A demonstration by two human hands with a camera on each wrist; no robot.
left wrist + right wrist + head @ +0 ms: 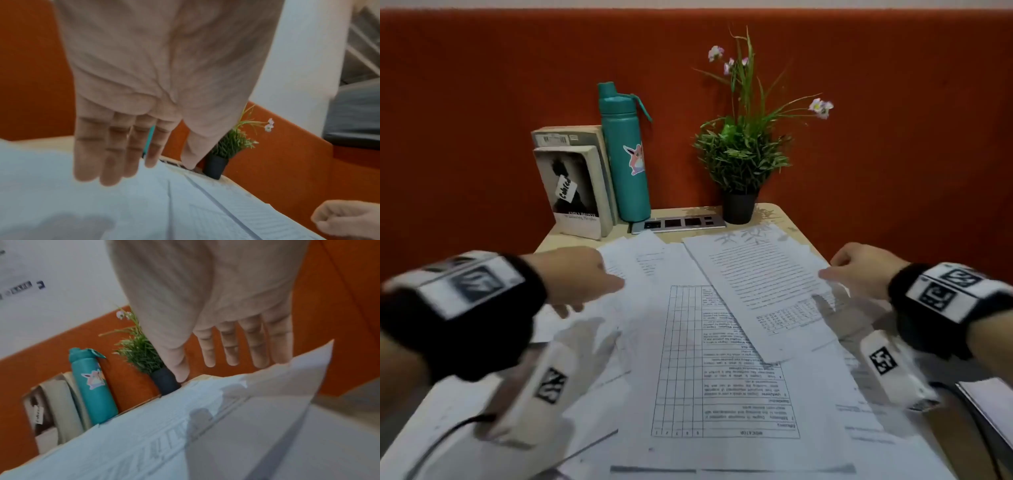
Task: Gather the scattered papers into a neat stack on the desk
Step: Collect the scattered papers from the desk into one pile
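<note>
Several printed papers lie scattered and overlapping across the desk (pixel 774 210). A sheet with a table grid (pixel 722 377) lies in the middle, and a text page (pixel 756 284) lies slanted over its upper right. More sheets (pixel 633 267) spread to the left. My left hand (pixel 585 277) hovers over those left sheets with its fingers (pixel 123 146) straight, holding nothing. My right hand (pixel 856 270) is at the text page's right edge. Its fingers (pixel 226 340) are straight, and a lifted sheet edge (pixel 298 386) hides the outer fingertips.
At the desk's back stand two books (pixel 575 185), a teal bottle (pixel 625 154), a grey socket panel (pixel 678 223) and a potted plant (pixel 739 161), all against an orange partition (pixel 465 137). A dark-edged pad (pixel 989 404) lies at the right edge.
</note>
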